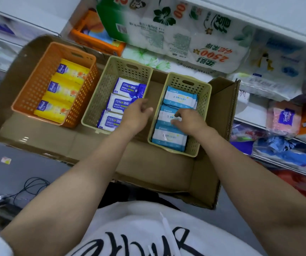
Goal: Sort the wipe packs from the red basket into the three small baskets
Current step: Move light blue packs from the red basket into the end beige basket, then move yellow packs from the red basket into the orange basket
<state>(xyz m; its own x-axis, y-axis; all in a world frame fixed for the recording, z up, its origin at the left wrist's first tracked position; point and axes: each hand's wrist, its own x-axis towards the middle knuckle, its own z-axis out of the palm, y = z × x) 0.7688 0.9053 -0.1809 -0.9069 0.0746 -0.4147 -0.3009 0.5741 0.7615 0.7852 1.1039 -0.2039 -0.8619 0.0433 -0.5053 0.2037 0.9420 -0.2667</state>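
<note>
1. Layout: three small baskets stand side by side on a flattened cardboard box. The orange basket holds three yellow packs, the middle beige basket three white-and-dark-blue alcohol wipe packs, the right beige basket three light-blue packs. The red basket is not in view.
2. Right hand: its fingers are curled down onto the middle light-blue pack in the right basket, touching it; whether they pinch it or merely press it flat cannot be told.
3. Left hand: it hovers over the gap between the two beige baskets, fingers loosely curled, holding nothing.
4. Judged status: sorting looks near complete, each basket holding one colour only (no stray pack visible on the cardboard).
5. Risks:
   a. Pressing one pack may tilt its neighbours, since the row overlaps end to end.
   b. The light basket could slide on smooth cardboard if pushed sideways; the free hand is not bracing it.
   c. Withdrawing with fingertips caught on the wrapper could drag a pack out of line
</note>
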